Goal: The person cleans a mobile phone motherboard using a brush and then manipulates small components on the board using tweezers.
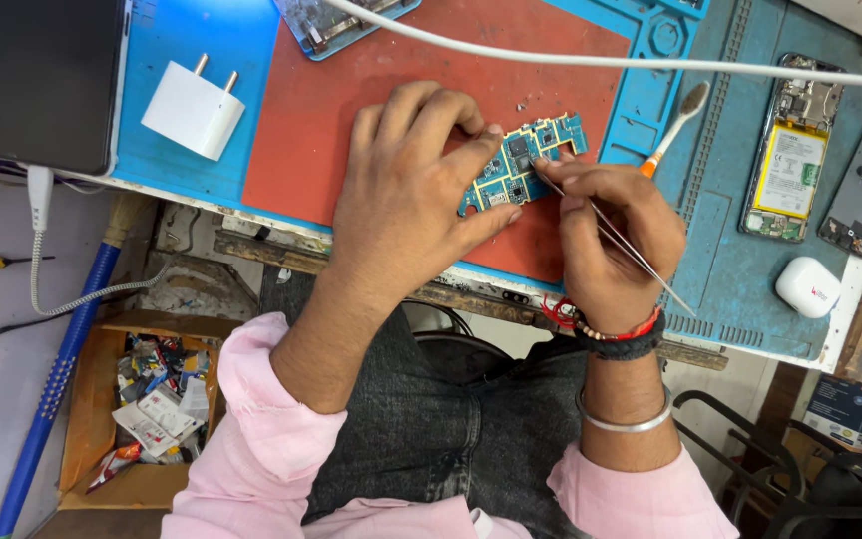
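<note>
Blue and red work mats (301,130) cover the table, cluttered with phone repair bits. At the near edge of the red mat, the person's left hand (411,190) pinches a small blue circuit board (523,165) between thumb and fingers, holding it tilted just above the mat. The right hand (616,235) is closed around thin metal tweezers (611,232), their tips touching the board's right edge. A white charger plug (194,108) lies on the blue mat to the left, beside a dark phone (42,80). To the right sit a brush with an orange handle (675,125), an opened phone with a yellow battery (788,150), and a white earbud case (808,287). A white cable (601,60) runs across the top.
</note>
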